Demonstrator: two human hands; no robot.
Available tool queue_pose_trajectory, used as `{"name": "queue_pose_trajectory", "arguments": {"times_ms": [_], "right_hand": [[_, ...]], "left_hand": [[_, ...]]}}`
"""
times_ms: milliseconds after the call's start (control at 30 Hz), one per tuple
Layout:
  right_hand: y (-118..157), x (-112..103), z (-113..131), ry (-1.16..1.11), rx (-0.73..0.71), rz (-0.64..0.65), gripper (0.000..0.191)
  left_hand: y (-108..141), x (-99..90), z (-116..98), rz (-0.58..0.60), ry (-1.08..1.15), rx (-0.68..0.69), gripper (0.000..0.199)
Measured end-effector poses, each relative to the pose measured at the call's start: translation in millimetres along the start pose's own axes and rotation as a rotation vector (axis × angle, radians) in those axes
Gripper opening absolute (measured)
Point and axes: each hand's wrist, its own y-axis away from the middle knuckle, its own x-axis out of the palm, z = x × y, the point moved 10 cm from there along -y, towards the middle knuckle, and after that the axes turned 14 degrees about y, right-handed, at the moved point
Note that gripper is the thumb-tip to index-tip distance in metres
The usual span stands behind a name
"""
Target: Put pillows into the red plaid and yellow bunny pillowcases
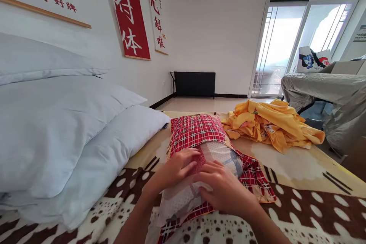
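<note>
A red plaid pillowcase (197, 129) lies on the patterned blanket in front of me, its near end open and spread out. From its opening shows a pillow in a pale patterned inner cover (221, 153). My left hand (178, 167) rests on the left side of the inner cover near the opening, fingers apart. Resting on its middle, close to the left one, is my right hand (219, 185), with the fingers spread and slightly bent. The underside of both palms is hidden.
White pillows (68, 122) are stacked at the left. A crumpled yellow cloth (271, 122) lies on the blanket (300, 164) at the right. Beyond stand a black panel (195, 84) by the wall and a silver-covered piece of furniture (320, 85) near the sliding door.
</note>
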Motion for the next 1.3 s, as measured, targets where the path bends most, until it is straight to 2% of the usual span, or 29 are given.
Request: {"name": "queue_pose_trajectory", "arguments": {"times_ms": [67, 133, 200, 267, 400, 567, 667, 767, 900, 1000, 1067, 1167, 1300], "right_hand": [[0.5, 28.7, 21.5, 0.139, -0.057, 0.077, 0.023], [1.4, 53.2, 32.0, 0.223, -0.097, 0.096, 0.043], [0.6, 70.8, 33.7, 0.243, -0.117, 0.09, 0.064], [-2.9, 80.1, 23.3, 0.236, -0.071, 0.077, 0.066], [-10.5, 78.3, -15.0, 0.221, 0.108, 0.018, 0.054], [-8.0, 57.8, -55.5, 0.254, 0.259, -0.158, 0.051], [0.3, 43.1, -82.9, 0.296, 0.351, -0.269, 0.044], [11.3, 29.0, -105.2, 0.335, 0.413, -0.39, 0.038], [21.8, 31.0, -108.7, 0.366, 0.448, -0.483, 0.04], [17.8, 52.2, -95.8, 0.421, 0.412, -0.417, 0.043], [14.7, 68.3, -98.4, 0.435, 0.442, -0.31, 0.045], [18.5, 79.9, -122.4, 0.418, 0.577, -0.177, 0.041], [27.1, 76.6, -151.2, 0.397, 0.69, -0.129, 0.024]], "left_hand": [[-2.1, -23.9, 16.9, -0.198, 0.02, 0.001, 0.025], [-4.2, -35.5, 37.4, -0.32, -0.06, -0.032, 0.022], [-8.1, -35.1, 54.9, -0.344, -0.161, -0.062, 0.023], [-10.5, -33.1, 68.7, -0.35, -0.218, -0.094, 0.021], [-6.8, -40.0, 85.3, -0.388, -0.289, -0.194, 0.022], [0.3, -47.4, 90.7, -0.375, -0.344, -0.312, 0.018], [-1.9, -41.0, 81.4, -0.353, -0.353, -0.299, 0.021], [-8.0, -28.4, 62.2, -0.344, -0.34, -0.219, 0.022], [-12.8, -15.1, 32.7, -0.365, -0.328, -0.089, 0.026], [-12.4, -8.4, 12.9, -0.38, -0.325, 0.008, 0.029], [-11.8, -0.1, 0.1, -0.367, -0.323, 0.073, 0.03], [-11.1, 21.1, -20.3, -0.312, -0.319, 0.162, 0.031], [-8.2, 52.0, -48.8, -0.194, -0.314, 0.312, 0.03]]}}
